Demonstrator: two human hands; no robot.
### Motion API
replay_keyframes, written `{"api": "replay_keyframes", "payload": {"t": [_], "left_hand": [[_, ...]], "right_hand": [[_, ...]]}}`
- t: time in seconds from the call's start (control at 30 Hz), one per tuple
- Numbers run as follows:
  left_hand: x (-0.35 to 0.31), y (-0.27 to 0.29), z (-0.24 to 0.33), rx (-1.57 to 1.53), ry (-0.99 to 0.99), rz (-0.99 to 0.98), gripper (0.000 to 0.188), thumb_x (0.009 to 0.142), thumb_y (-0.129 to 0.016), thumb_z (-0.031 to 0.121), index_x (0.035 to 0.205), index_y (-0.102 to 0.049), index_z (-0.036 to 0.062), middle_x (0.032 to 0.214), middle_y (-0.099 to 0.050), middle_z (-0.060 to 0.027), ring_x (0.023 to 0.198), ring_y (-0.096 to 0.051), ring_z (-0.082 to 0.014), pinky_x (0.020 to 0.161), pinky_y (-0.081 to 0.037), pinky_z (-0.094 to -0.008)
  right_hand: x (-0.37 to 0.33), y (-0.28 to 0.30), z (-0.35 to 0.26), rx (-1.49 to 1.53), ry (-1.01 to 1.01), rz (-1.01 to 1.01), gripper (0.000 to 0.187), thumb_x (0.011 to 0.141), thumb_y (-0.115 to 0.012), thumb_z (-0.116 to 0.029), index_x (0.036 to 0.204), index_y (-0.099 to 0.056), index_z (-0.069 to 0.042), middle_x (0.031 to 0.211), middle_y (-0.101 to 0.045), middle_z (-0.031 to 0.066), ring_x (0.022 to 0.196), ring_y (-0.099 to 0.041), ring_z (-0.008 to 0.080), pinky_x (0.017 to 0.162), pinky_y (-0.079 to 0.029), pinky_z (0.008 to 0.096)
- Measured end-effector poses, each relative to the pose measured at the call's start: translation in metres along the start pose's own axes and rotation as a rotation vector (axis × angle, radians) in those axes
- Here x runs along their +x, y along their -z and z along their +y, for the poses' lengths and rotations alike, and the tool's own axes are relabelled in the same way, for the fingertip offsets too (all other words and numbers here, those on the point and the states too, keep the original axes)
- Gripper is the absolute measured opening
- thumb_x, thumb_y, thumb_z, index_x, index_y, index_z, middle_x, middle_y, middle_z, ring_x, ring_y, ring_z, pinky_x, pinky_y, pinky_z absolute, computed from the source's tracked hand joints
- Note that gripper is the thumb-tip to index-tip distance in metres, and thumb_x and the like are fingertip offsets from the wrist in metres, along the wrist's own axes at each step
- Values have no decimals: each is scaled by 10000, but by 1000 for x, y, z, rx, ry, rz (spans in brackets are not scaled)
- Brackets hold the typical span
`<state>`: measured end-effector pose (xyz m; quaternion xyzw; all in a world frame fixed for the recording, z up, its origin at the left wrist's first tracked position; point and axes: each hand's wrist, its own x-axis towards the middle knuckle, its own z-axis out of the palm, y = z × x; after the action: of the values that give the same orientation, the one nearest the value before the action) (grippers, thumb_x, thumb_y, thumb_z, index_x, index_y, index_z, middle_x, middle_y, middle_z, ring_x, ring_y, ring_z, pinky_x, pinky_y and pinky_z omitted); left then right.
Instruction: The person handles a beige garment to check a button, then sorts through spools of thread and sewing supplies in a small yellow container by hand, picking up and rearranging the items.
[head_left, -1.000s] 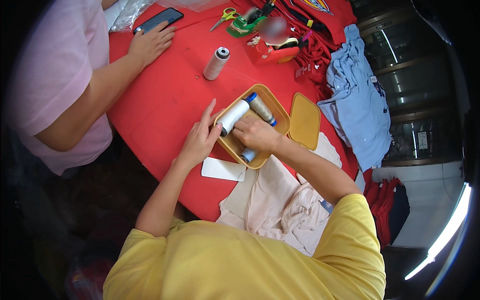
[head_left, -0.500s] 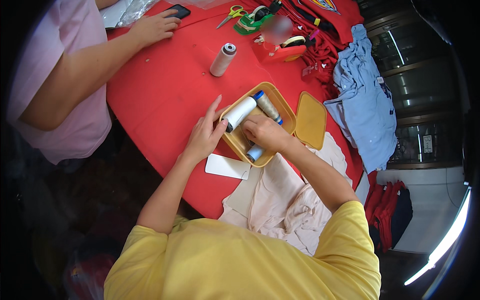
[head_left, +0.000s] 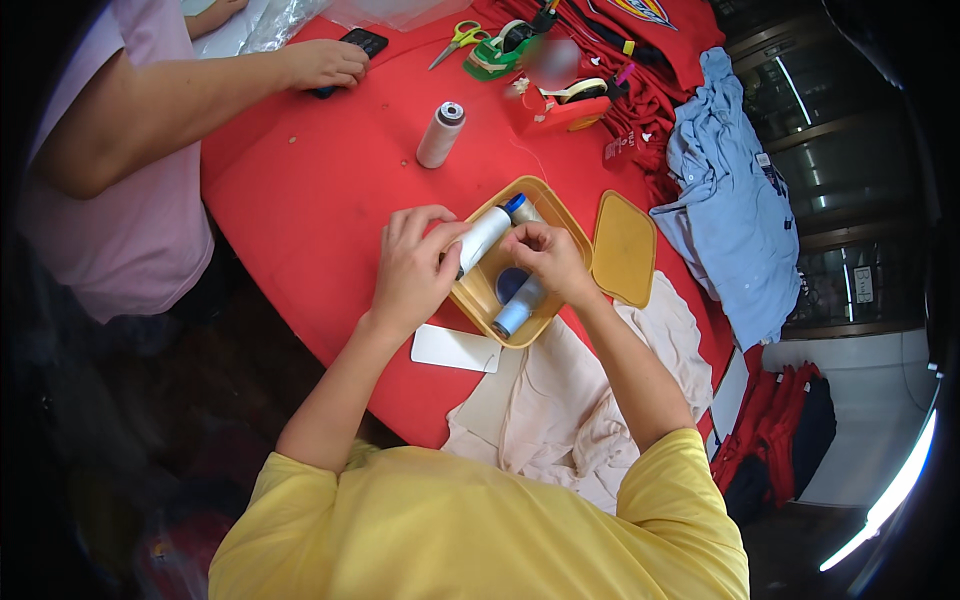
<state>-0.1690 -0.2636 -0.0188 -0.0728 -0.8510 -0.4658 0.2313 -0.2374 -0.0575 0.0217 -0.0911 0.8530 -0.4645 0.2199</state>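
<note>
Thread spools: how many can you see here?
4: a white spool in the left hand, two bluish ones in the yellow box, a grey one alone on the red table. More may be hidden.

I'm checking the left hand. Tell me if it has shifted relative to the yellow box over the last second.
Yes. The left hand has closed around the white thread spool at the yellow box; earlier its fingers were spread flat beside the box.

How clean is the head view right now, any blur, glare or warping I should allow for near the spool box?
Head view: even light, sharp on the left hand, right hand and white spool over the yellow box. Fisheye bends the red table edge and blackens the corners. A bright glare streak shows at lower right, and one small blurred patch sits near the tape dispenser.
</note>
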Motion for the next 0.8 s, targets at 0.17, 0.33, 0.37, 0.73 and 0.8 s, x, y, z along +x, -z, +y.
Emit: {"api": "replay_keyframes", "payload": {"t": [0.17,0.33,0.37,0.73,0.8], "left_hand": [[14,2,24,61,61,-131,220,734,-738,208,910,-671,95,1041,-536,-30,1022,-453,-251,868,-346,-386],[23,-7,36,34,64,-5,269,693,-780,264,882,-664,112,1085,-530,-37,1074,-430,-254,887,-331,-395],[25,-8,39,31,63,27,227,717,-766,252,870,-668,116,1102,-532,-40,1087,-430,-252,903,-319,-400],[41,6,43,128,5,66,105,746,-738,201,771,-690,111,1075,-548,-18,1066,-446,-243,906,-308,-410],[44,9,45,145,-54,49,102,736,-745,195,762,-692,111,1063,-551,-13,1059,-450,-244,899,-313,-413]], "right_hand": [[0,0,-5,500,-44,-8,126,857,-662,-111,906,-618,-4,782,-598,5,679,-523,81,645,-424,220],[-6,-17,-13,872,-10,71,118,855,-665,-131,887,-624,-25,772,-589,1,660,-503,69,636,-404,218],[-6,-20,-15,906,8,85,108,861,-658,-128,886,-624,-28,784,-588,2,672,-503,71,651,-406,217],[-15,-21,-35,166,483,549,154,798,-682,-57,945,-635,-43,978,-590,34,780,-531,135,697,-447,270],[-23,-15,-46,-311,720,616,191,751,-697,-69,933,-639,-63,1010,-575,34,801,-528,183,706,-448,296]]}}
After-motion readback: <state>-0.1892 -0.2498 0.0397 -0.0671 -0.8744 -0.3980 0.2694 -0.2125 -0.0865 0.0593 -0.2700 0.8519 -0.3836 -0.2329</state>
